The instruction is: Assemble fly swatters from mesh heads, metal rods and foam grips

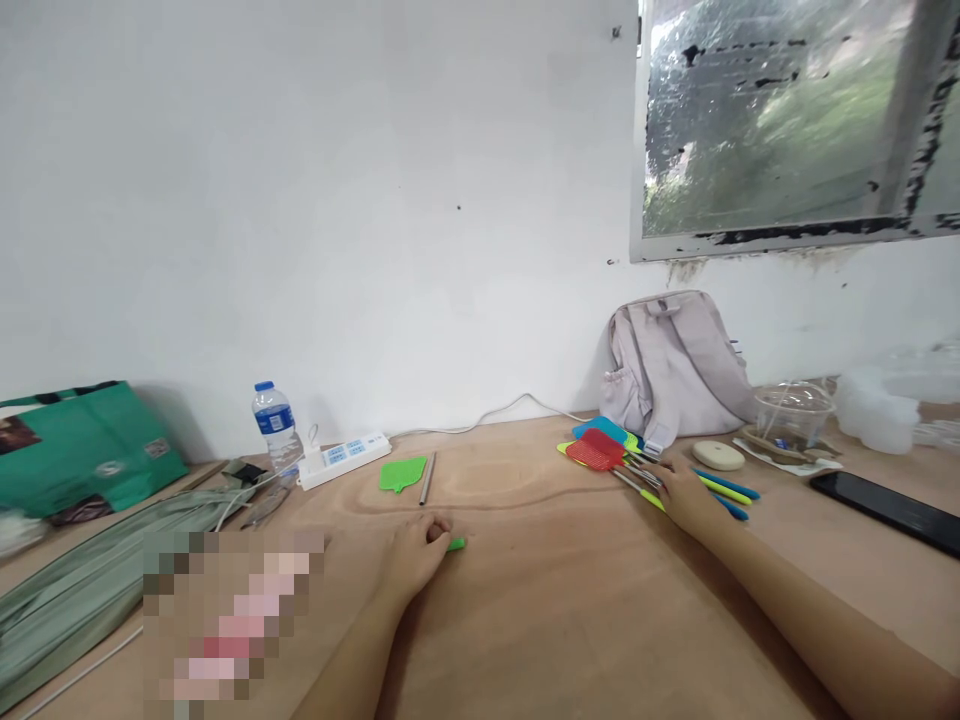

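Note:
My left hand (415, 551) rests on the wooden table (570, 620), fingers curled over a small green piece (456, 544) whose tip sticks out to the right. My right hand (684, 492) reaches to a pile of fly swatters (600, 447) with red, blue and yellow heads, and its fingers lie on their thin handles (637, 478). Whether it grips them I cannot tell. A loose green swatter head (403, 472) lies beside a metal rod (427, 477) just beyond my left hand.
A pink backpack (675, 365) leans on the wall. A water bottle (274, 423), a white power strip (343, 458), a green bag (82, 445), a grey cloth (90, 575), a black phone (889, 508), a clear cup (793, 412) and an oval white case (718, 455) surround the work area.

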### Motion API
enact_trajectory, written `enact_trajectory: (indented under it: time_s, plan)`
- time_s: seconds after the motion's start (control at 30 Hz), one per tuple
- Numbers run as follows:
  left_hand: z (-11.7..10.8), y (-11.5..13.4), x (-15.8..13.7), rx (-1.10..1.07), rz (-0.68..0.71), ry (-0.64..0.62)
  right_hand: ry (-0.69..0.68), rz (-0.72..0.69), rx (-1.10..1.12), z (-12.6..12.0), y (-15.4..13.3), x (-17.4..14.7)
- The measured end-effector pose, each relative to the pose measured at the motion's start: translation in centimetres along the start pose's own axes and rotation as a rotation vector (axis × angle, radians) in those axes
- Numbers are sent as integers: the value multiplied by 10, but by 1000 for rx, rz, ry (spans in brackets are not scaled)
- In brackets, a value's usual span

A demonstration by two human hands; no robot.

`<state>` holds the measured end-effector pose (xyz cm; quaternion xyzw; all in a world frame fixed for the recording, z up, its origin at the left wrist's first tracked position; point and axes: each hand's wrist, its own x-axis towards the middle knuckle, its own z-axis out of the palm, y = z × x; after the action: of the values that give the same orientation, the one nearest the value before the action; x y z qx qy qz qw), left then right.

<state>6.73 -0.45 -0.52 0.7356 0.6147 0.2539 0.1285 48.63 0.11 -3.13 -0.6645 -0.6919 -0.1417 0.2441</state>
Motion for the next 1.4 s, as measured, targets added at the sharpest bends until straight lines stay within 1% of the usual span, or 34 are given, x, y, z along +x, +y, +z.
enact_trajectory:
  time_s: [0.17,0.4,0.67,0.87,1.13,1.3,1.4]
  plan:
    - [2,-2,2,3,2,6,-23,-9,-56,1,2,-3]
    - [4,-5,3,-5,9,9,-77,-58,-97,9,6,-1]
    - [4,-6,3,-24,23,15,-85,-105,-43,10,8,-1]
    - [4,-9,2,-69,59,-13,-41,-76,12,8,14,-2]
    - [-1,-4,-4,-171,179,-103,89,-9,31,-2,29,1]
    - [1,2,-10,-195,274,-174,72,14,-5,1,29,1]
    - [6,5,-13,-191,300,-185,111,12,-16,-2,21,1]
